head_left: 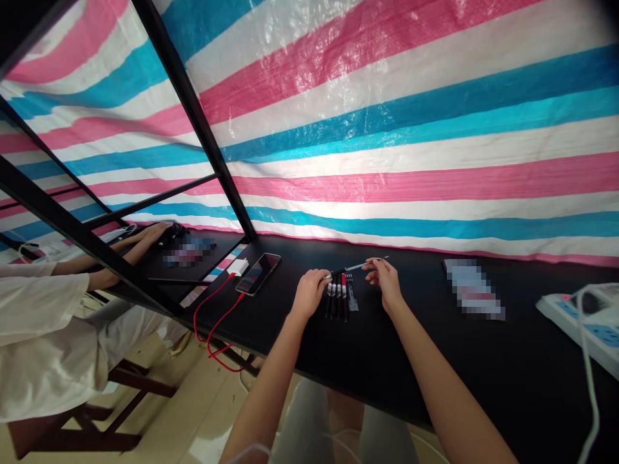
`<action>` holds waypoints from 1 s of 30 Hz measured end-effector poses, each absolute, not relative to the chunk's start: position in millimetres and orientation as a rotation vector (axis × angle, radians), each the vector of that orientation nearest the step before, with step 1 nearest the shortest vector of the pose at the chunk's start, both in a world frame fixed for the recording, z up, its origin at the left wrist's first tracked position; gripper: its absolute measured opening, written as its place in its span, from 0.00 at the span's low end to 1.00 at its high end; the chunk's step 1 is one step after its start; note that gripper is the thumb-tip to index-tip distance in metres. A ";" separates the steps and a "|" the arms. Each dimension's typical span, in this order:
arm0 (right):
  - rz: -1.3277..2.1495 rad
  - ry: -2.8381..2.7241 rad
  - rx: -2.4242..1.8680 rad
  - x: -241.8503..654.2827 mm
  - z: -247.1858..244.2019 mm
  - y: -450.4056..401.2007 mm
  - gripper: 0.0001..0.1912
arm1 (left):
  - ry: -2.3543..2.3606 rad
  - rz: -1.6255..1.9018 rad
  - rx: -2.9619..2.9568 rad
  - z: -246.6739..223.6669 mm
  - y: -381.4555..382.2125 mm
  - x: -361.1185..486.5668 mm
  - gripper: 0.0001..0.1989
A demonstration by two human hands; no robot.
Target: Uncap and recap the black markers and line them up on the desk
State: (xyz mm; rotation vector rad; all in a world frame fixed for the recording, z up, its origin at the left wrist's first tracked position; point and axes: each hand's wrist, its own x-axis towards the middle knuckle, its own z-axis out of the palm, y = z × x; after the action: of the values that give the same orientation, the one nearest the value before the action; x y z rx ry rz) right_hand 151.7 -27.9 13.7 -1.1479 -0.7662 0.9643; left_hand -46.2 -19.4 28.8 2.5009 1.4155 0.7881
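Observation:
Both hands are over the black table (387, 354). My left hand (311, 293) pinches the dark end of a pen (341, 271), which is held slightly above the table. My right hand (383, 280) has its fingers closed on a thin pale rod, likely a refill (360, 265), that runs into or lines up with the pen; the joint is too small to make out. Between the hands, several black pens (337, 299) and one with a red part lie side by side. Just right of them rest some thin refills (352, 296).
A phone (259, 274) and a white charger (238, 267) with red cables lie at the left. A blurred packet (474, 289) and a white power strip (570, 316) are at the right. Beyond a black frame (193, 116), another person's hands (152, 233) work.

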 end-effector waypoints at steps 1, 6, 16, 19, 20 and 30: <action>0.955 -0.750 -1.137 152.6 13.9 -28.0 0.15 | 1.412 0.790 2.503 28.8 -19.5 -46.1 0.11; 0.927 -0.724 -1.099 154.0 15.5 -28.0 0.15 | 1.400 0.793 2.502 28.8 -20.0 -45.8 0.11; 0.935 -1.075 -1.163 142.8 14.0 -28.2 0.17 | 1.273 0.910 2.490 24.8 -17.3 -46.4 0.10; 0.929 -1.286 -1.179 138.9 11.1 -27.6 0.19 | 1.270 0.960 2.445 24.8 -17.4 -46.8 0.10; 0.939 -1.323 -1.174 137.8 10.3 -27.4 0.20 | 1.278 0.979 2.424 24.8 -17.5 -47.0 0.10; 0.586 -1.568 -1.683 144.4 15.0 -35.6 0.14 | 1.555 0.995 2.453 21.3 -14.0 -49.2 0.12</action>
State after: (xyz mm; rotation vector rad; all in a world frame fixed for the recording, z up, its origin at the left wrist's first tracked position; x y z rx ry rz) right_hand 144.4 -35.6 15.0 -1.6826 -1.5684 0.5858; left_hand -49.2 -14.0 21.3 2.4529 1.5552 0.9954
